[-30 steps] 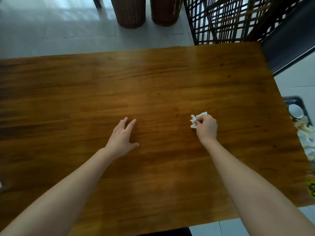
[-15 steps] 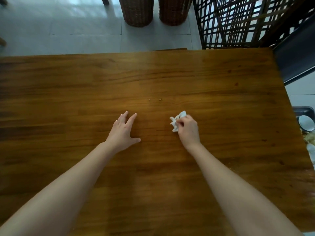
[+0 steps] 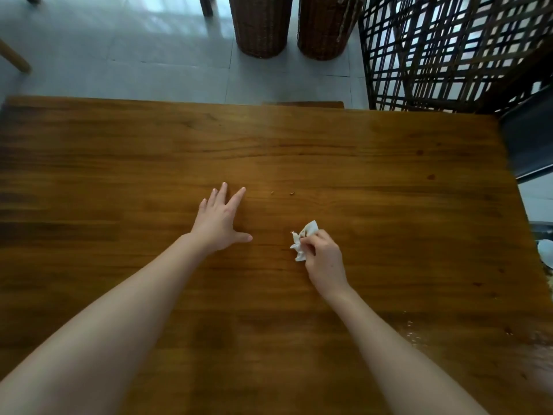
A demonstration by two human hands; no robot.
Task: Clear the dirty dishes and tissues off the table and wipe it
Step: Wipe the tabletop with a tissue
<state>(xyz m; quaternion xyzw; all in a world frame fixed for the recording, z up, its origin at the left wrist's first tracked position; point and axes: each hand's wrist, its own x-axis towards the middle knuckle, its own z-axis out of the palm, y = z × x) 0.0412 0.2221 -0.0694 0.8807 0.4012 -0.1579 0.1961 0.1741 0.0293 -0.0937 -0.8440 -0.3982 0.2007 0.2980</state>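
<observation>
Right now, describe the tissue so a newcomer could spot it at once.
Start at the big brown wooden table that fills the view. Near its middle, the right hand pinches a small crumpled tissue, just nearer than two tiny crumbs. It is the only white thing on the wood; the left hand beside it lies flat and holds nothing.
</observation>
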